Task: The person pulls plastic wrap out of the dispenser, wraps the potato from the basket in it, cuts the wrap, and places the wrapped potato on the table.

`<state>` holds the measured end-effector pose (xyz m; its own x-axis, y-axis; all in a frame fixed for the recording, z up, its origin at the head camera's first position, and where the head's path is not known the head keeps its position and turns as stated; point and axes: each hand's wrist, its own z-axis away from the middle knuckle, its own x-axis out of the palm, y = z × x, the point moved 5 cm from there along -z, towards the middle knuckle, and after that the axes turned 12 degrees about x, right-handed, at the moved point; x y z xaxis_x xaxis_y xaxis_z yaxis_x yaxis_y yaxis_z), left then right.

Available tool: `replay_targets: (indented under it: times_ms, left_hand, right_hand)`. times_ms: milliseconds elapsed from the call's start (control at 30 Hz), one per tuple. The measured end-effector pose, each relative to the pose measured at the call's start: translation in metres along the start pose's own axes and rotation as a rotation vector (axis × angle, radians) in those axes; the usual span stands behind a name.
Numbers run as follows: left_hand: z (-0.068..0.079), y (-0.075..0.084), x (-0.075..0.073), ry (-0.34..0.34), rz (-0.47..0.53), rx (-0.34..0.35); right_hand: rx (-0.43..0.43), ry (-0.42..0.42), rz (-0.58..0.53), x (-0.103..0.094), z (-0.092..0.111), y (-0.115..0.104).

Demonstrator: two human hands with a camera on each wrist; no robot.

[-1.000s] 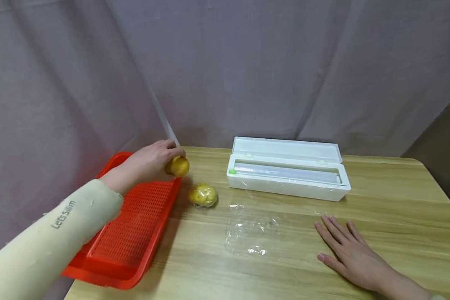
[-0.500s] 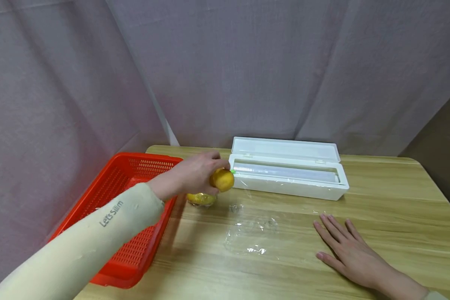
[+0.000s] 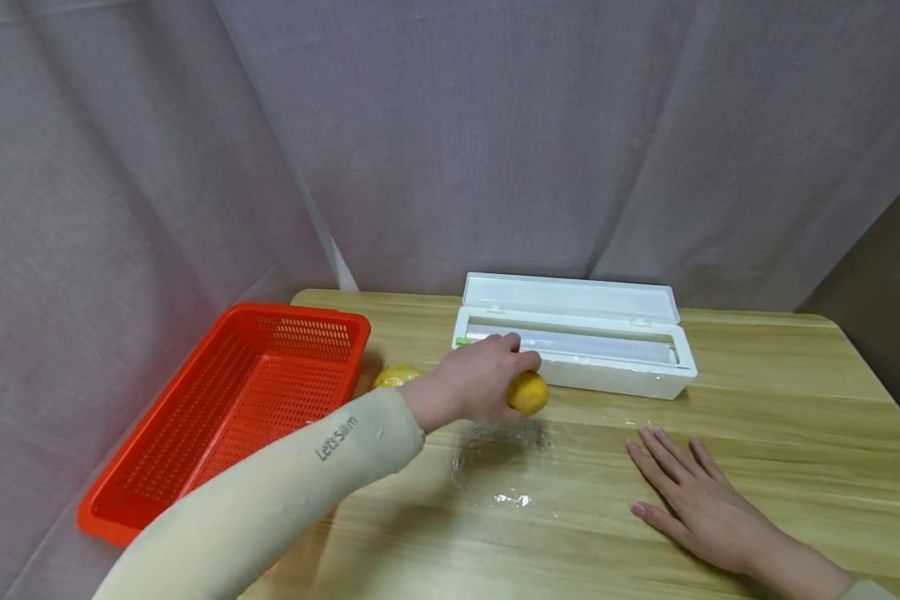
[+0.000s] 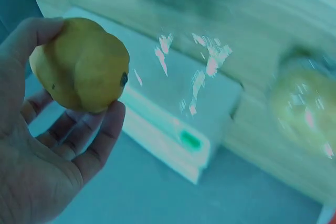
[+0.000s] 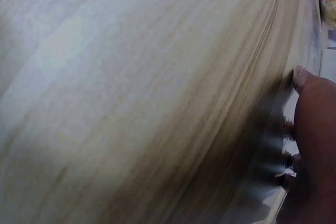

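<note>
Yellow fruit (image 3: 527, 393) — in the left hand (image 3: 482, 379)

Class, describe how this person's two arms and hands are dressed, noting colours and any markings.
The left arm wears a close-fitting cream sleeve with dark lettering that seems to read "Let's Slim"; it ends near the wrist. The left hand and right hand are bare, with no gloves. Only a pale edge of the right sleeve shows.

- Head: table (image 3: 780, 392) viewed forward and down from near side.
- Left wrist: fruit (image 4: 79, 66) seen close, box (image 4: 176, 80) behind.
- Right wrist: table seen very close.
- Both fruit and box are shared by the first two.
</note>
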<state>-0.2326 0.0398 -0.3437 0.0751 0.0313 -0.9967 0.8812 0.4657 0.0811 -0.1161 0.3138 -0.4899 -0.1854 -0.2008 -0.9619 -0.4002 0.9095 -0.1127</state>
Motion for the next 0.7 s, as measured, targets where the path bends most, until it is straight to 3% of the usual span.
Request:
replay_targets:
  times_ms: [333, 700]
  left_hand:
    - [-0.041, 0.029, 0.034, -0.015, -0.03, -0.08]
    - [-0.058, 0.034, 0.064, -0.066, -0.052, -0.136]
  right_hand:
    - [0.01, -0.01, -0.007, 0.003, 0.0, 0.002]
    - [0.012, -0.009, -0.003, 0.004, 0.001, 0.002]
